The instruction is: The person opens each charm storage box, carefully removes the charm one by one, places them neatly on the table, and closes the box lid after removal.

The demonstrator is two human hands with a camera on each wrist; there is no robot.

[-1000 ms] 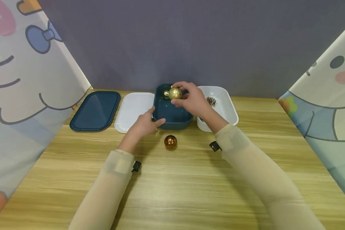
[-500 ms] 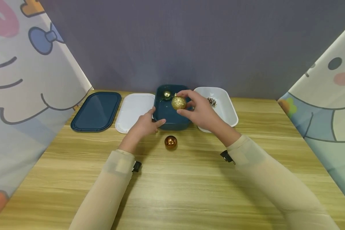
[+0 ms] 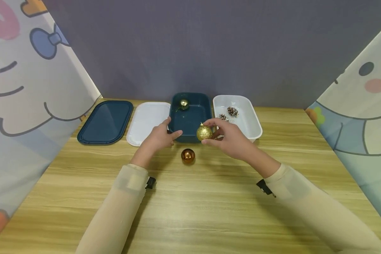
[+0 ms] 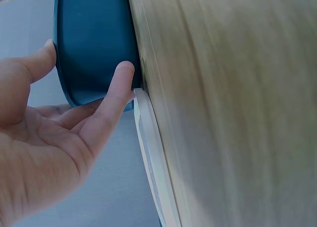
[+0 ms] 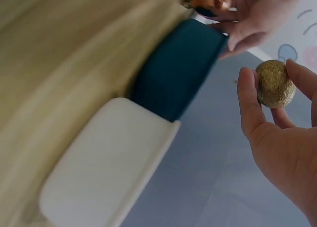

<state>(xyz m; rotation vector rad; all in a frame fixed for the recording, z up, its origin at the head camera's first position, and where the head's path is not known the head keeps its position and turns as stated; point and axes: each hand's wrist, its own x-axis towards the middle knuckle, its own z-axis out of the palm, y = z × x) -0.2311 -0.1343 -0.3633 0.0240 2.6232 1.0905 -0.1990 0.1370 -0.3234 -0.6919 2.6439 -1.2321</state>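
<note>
My right hand (image 3: 230,139) pinches a glittery gold bauble (image 3: 204,133) between thumb and fingers, above the front right corner of the dark blue box (image 3: 193,120). The same gold bauble (image 5: 276,83) shows clear of the boxes in the right wrist view. My left hand (image 3: 158,135) rests against the blue box's front left corner with fingers spread. Up close, its extended fingers (image 4: 116,86) lie against the blue box. A smaller shiny gold bauble (image 3: 183,103) lies at the back left inside that box. On the table before it sits a shiny copper bauble (image 3: 188,155).
A white box (image 3: 252,121) with two pinecones (image 3: 232,111) stands right beside the blue box. To the left lie a white lid (image 3: 149,120) and a dark blue lid (image 3: 105,121). A grey wall (image 3: 193,46) rises behind the wooden table (image 3: 197,211).
My right hand has drawn the glittery gold bauble up from inside the blue box, toward me and to the right. The left hand keeps its place at the box's corner.
</note>
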